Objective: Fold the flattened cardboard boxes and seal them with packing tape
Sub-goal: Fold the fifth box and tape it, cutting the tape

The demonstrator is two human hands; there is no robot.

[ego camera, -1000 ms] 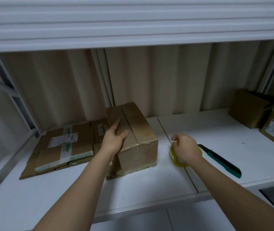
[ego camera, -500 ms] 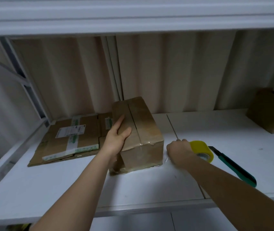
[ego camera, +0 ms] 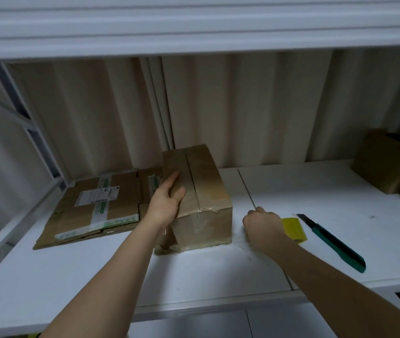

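Sealing step, by my read. Folded box (ego camera: 197, 196) sits mid-shelf; clear tape runs from its near face to the right. Left hand (ego camera: 167, 203) grips its top-left edge. Right hand (ego camera: 263, 228), right of the box, fingers curled, seemingly pinching the tape; yellow roll (ego camera: 294, 229) behind it, cutter (ego camera: 333, 242) beyond. Next: cut the tape and press it down. Flattened boxes (ego camera: 96, 203) left of the box wait.
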